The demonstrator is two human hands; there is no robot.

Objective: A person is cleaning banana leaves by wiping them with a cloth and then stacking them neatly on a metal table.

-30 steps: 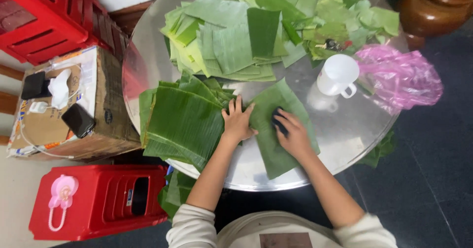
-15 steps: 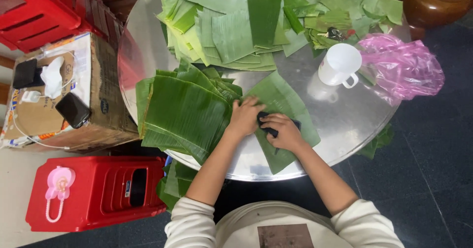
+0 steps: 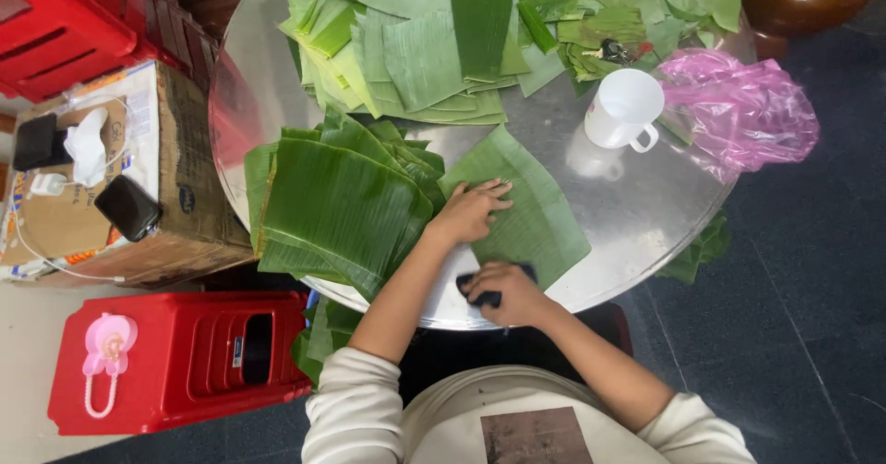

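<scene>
Banana leaf (image 3: 521, 208) lies flat at the near edge of the round metal table (image 3: 637, 224), pinned under the left hand (image 3: 472, 211) with fingers spread. The right hand (image 3: 503, 291) grips a dark cloth (image 3: 471, 284) at the leaf's near corner, a leaf stack (image 3: 337, 201) just beside.

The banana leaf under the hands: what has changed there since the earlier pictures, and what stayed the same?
The right hand, gripping a dark cloth, slid down the single banana leaf from its middle to the near table edge. The left hand stayed pressed flat on that leaf. The leaf stack, white mug and pink bag did not move.
</scene>
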